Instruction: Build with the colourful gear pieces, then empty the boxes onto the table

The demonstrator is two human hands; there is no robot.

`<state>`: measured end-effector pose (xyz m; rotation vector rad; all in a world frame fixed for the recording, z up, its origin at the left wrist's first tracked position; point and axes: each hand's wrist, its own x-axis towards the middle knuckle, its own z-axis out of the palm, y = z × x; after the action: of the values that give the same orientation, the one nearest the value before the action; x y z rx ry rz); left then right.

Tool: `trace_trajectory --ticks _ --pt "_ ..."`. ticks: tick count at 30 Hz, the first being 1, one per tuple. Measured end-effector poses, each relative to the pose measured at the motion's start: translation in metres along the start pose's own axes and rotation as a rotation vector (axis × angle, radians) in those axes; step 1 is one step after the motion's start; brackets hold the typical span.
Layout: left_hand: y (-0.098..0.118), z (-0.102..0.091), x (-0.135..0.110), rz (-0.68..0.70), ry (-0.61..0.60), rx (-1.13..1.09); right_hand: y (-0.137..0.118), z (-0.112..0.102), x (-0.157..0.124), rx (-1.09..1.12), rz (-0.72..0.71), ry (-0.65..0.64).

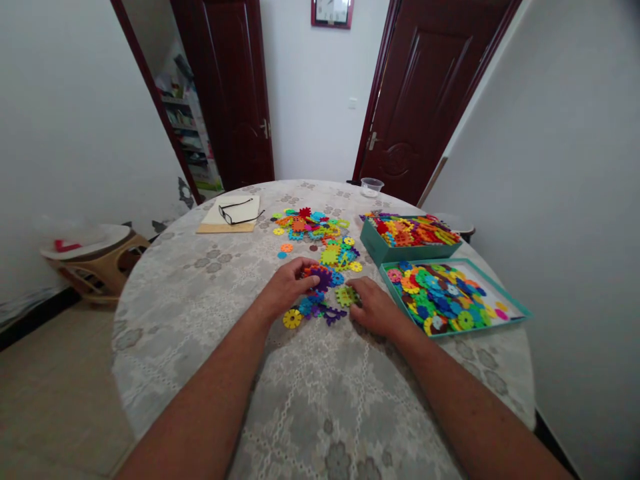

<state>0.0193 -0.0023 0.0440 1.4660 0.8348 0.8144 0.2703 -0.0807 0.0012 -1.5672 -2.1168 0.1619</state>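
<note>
My left hand (289, 285) is closed around a small stack of toothed plastic building pieces, a purple piece (323, 277) on the near side and orange behind it. To its right, my right hand (371, 303) pinches a lime-green square piece (345, 296) at its right edge, low over the tablecloth. Between and below the hands lie blue and purple pieces, a yellow round notched disc (292, 319) and a dark purple openwork piece (335, 315). Just beyond the hands is a larger yellow-green square piece (330, 255) among other loose ones.
A mixed pile of pieces (303, 225) lies farther back. On the right stand a filled teal box (380, 251) and its shallow lid (505, 319) holding round discs. Glasses (240, 219) rest on a pad (213, 228) at back left; a clear plastic cup (371, 187) stands at the far edge.
</note>
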Motion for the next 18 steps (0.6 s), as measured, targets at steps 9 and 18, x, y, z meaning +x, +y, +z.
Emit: trace_trajectory --ticks 9,18 --pt "-0.003 0.006 -0.003 0.04 -0.148 0.225 0.001 -0.001 0.0 0.115 0.165 0.145" --pt "-0.001 0.015 -0.005 0.054 -0.169 0.208 -0.034 -0.003 0.0 0.499 0.219 0.21"
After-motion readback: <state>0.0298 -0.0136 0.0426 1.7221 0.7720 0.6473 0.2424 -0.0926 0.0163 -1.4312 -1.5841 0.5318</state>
